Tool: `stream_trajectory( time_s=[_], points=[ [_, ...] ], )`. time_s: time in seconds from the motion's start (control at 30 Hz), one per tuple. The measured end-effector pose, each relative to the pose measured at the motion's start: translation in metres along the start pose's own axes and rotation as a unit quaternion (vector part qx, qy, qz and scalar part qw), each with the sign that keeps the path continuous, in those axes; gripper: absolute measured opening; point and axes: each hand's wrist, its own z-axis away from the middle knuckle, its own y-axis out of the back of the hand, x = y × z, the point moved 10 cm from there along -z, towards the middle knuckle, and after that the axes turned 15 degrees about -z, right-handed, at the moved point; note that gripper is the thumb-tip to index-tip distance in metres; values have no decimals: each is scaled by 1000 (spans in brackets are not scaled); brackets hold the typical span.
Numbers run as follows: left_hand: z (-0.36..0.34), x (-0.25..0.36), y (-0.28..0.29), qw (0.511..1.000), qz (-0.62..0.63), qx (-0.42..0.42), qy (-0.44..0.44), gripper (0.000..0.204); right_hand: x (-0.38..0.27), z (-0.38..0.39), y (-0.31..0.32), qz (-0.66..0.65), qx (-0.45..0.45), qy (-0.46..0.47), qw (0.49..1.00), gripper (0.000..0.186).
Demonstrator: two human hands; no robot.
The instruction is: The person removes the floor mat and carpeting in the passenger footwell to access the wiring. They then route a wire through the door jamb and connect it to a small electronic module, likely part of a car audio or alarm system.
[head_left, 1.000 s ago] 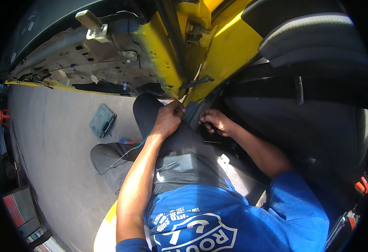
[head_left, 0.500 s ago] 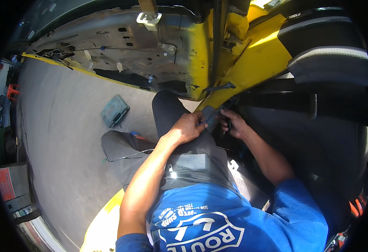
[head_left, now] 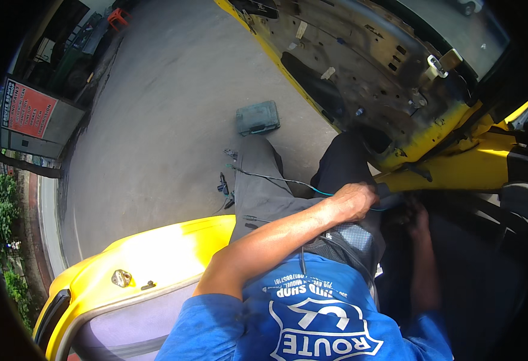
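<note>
My left hand (head_left: 353,201) is closed over my lap, its fingers wrapped round a thin wire (head_left: 282,179). Dark along most of its length and teal in places, the wire trails across my thighs to the left. A short blue-teal stretch of it shows between my hands. In deep shadow beside the yellow sill (head_left: 462,168), my right hand (head_left: 417,218) is curled, and what its fingers hold is too dark to make out. Small black connectors (head_left: 223,185) on leads show past my left thigh.
A stripped car door (head_left: 360,66) with a yellow edge stands open at the far right. On the pavement lies a teal tool case (head_left: 258,118). A yellow body panel (head_left: 173,240) is close on my left. Farther off are a red sign (head_left: 30,112) and an orange chair (head_left: 118,19).
My view has swung left, bringing the yellow panel and the sign further in. The wire now stretches out left of my left hand. My right hand has gone into deeper shadow.
</note>
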Motion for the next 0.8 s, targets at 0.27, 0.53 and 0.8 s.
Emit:
stream_trajectory(
  time_s=[0.27, 0.53, 0.8],
  points=[
    [35, -53, 17, 991, 13, -65, 118, 24, -8, -10, 33, 94, 19, -9, 995, 16],
    [109, -115, 45, 961, 102, -188, 177, 27, -11, -9, 52, 98, 76, 4, 992, 21],
    [154, -156, 66, 914, 265, -178, 249, 21, -2, 0, 31, 128, 120, -14, 984, 20]
  ],
)
